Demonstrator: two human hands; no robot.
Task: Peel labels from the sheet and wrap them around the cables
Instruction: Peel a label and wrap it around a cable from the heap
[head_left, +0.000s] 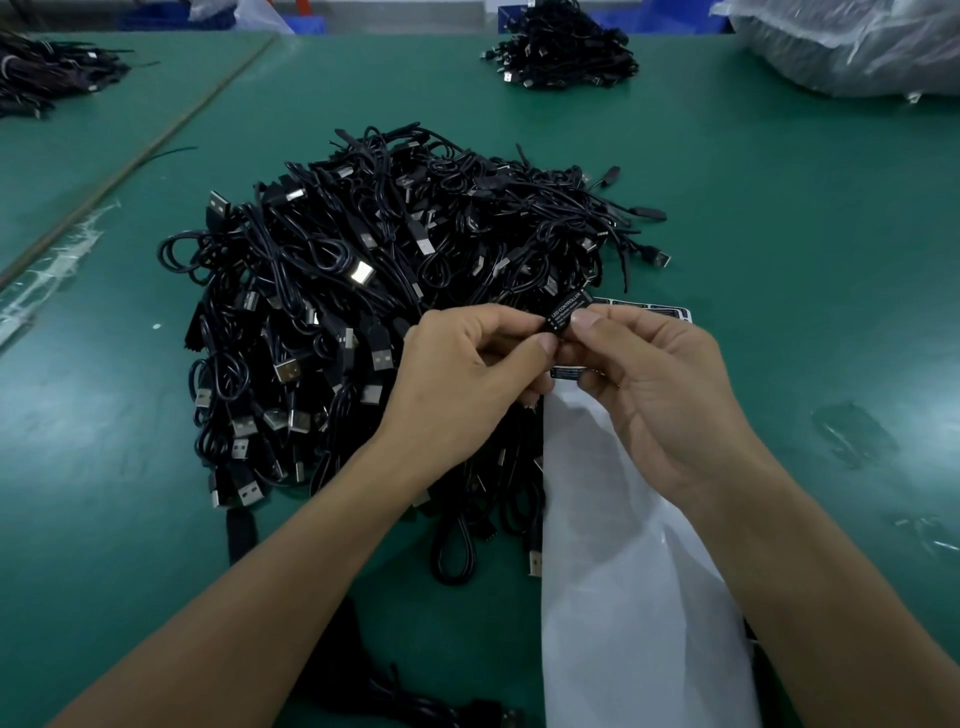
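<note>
Green table (779, 234), head view. Three heaps of black USB cables are counted: the large pile (389, 291) at centre, a smaller pile (566, 47) at the far edge, and a third pile (47, 73) at far left. A clear plastic bag (857, 47) sits at far right, and a few loose black cables (389, 691) lie at the near edge between the forearms. A thin strip (156, 140) runs diagonally across the left of the table, with tape residue (52, 260) beside it. One white label sheet (623, 571) lies just right of the large pile, its near part overlapping the pile's edge. The right forearm crosses it and hides its middle. Black labels remain at its far end (644, 309), with another edge showing below the fingers; their number cannot be counted. The left hand (467, 374) and right hand (654, 395) meet above the pile's right edge. Each pinches, between thumb and forefinger, one black label (569, 312) held off the table. It reads "LED CONTROLLER" in white; the smaller lines under it are too small to read. Whether a cable runs inside the label is hidden by the fingers.
</note>
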